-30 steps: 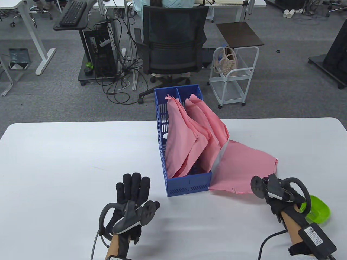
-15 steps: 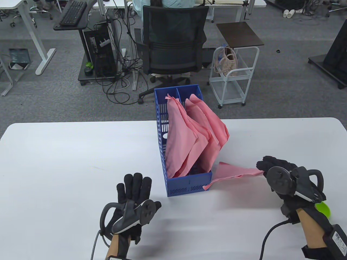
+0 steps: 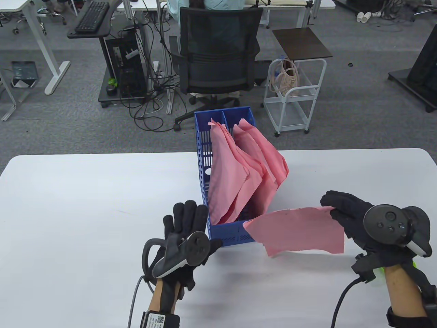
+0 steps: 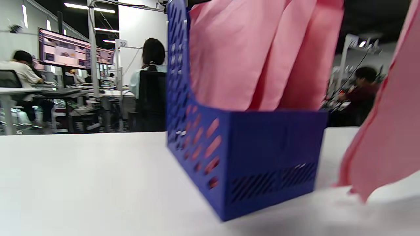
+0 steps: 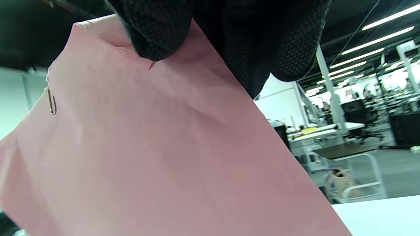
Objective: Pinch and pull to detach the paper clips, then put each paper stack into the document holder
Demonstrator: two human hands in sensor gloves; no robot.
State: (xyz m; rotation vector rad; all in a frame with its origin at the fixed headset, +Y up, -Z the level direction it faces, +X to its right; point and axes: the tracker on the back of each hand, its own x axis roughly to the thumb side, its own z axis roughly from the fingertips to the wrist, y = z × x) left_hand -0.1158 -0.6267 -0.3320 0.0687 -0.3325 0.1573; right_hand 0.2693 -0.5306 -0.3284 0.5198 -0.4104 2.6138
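Table [image 3: 85,205] carries the blue document holder [image 3: 235,234], pink sheets inside. Right hand [image 3: 351,215] pinches a pink paper stack [image 3: 300,232] hanging beside it, paper clip [image 5: 51,101] on. Left hand [image 3: 186,225] flat, fingers straight, empty. Sign reads "32".

An open-plan office or lab is shown: a mesh office chair [image 3: 218,51] at top centre, a keyboard [image 3: 91,16] and computer tower [image 3: 124,66] upper left, grey carpet [image 3: 358,112], tangled cables [image 3: 150,109].
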